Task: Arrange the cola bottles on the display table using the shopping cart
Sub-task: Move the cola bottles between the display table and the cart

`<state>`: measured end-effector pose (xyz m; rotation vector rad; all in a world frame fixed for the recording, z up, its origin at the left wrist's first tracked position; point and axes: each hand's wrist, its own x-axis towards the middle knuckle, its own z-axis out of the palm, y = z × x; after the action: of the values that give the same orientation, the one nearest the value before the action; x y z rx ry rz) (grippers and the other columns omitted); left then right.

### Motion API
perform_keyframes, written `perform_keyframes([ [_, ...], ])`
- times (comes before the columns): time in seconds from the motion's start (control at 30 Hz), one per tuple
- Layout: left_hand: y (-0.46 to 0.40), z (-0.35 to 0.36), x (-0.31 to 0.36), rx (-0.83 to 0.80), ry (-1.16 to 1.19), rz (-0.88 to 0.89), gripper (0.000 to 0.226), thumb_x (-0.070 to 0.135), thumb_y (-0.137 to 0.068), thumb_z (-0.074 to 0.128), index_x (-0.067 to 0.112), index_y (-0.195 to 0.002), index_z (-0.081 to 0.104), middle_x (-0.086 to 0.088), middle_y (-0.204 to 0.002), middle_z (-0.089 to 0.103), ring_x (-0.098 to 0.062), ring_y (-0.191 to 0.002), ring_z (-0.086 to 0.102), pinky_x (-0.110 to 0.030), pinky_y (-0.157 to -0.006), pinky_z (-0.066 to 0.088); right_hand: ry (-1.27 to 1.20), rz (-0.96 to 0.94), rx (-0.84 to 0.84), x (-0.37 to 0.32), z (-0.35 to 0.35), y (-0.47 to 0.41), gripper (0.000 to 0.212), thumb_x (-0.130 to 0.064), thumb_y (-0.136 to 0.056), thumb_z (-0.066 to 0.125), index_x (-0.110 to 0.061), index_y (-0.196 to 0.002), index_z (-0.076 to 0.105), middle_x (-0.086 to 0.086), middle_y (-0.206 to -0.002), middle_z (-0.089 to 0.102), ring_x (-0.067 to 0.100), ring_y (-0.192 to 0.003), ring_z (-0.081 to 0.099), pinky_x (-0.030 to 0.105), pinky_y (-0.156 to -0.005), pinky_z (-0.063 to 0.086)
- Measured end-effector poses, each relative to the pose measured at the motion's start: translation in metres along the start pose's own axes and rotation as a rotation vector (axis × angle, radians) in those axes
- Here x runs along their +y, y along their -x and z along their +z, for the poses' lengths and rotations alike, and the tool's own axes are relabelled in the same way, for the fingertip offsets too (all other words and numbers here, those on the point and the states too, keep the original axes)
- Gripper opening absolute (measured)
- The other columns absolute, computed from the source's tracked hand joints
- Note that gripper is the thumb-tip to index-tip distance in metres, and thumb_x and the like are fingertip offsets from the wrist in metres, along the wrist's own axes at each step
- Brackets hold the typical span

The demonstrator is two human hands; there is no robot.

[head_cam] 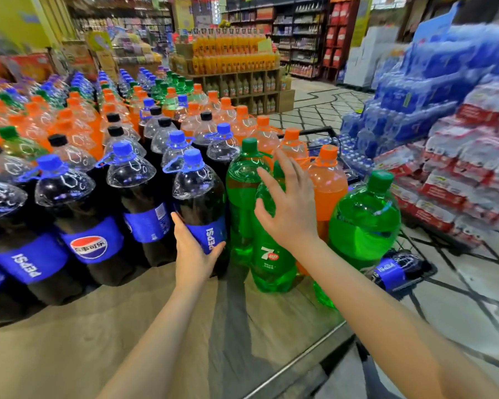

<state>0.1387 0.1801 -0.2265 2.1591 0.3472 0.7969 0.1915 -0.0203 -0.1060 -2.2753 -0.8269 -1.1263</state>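
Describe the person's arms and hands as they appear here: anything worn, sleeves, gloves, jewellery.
Both arms are bare along their whole visible length; no sleeve shows in the frame. The left hand and right hand wear no gloves, and no rings, watch or bracelet can be seen on the fingers or wrists. No markings are visible.

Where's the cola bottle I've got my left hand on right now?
Head view, centre: the cola bottle ends the front cola row, left of the 7UP bottle.

Bottles [162, 133] crowd table [127, 335]; front edge seemingly free.
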Motion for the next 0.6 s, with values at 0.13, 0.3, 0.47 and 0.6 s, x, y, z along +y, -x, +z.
perform_keyframes([
  [0.13, 0.026, 0.001, 0.008, -0.019, -0.236, 0.045, 0.105, 0.026, -0.085, 0.075, -0.007, -0.152, 0.001, -0.025, -0.161, 0.008, -0.036, -0.148, 0.013, -0.042, -0.12, 0.019, -0.037, -0.133, 0.021, 0.015, 0.004, 0.028, 0.057, -0.031, -0.085, 0.06, -0.023, -0.14, 0.043, 0.007, -0.153, 0.023, 0.031, -0.144, 0.017, 0.057, -0.115, 0.013],
  [0.3, 0.059, -0.001, 0.012, -0.039, -0.503, 0.135, 0.085, 0.035, -0.083, 0.07, -0.004, -0.148, 0.031, -0.03, -0.152, 0.029, -0.044, -0.138, 0.035, -0.053, -0.106, 0.04, -0.131, -0.207, -0.087, 0.028, 0.009, 0.08, 0.068, -0.03, -0.083, 0.059, -0.024, -0.145, 0.031, 0.001, -0.161, 0.004, 0.027, -0.148, -0.002, 0.054, -0.116, 0.008],
  [0.47, 0.103, -0.003, 0.035, -0.03, -0.66, 0.11, 0.068, 0.049, -0.087, 0.045, 0.003, -0.136, 0.052, -0.024, -0.142, 0.048, -0.039, -0.126, 0.05, -0.053, -0.096, 0.047, -0.133, -0.341, -0.265, 0.043, 0.004, 0.122, 0.071, -0.034, -0.08, 0.065, -0.022, -0.144, 0.037, 0.008, -0.155, 0.022, 0.034, -0.142, 0.017, 0.06, -0.11, 0.017],
  [0.6, 0.14, -0.012, 0.048, -0.072, -0.77, 0.126, 0.066, 0.05, -0.085, 0.045, 0.006, -0.133, 0.054, -0.021, -0.137, 0.052, -0.033, -0.124, 0.046, -0.053, -0.092, 0.048, -0.128, -0.372, -0.514, 0.052, 0.002, 0.156, 0.065, -0.044, -0.084, 0.056, -0.025, -0.144, 0.038, 0.005, -0.157, 0.024, 0.028, -0.142, 0.022, 0.056, -0.114, 0.016],
])
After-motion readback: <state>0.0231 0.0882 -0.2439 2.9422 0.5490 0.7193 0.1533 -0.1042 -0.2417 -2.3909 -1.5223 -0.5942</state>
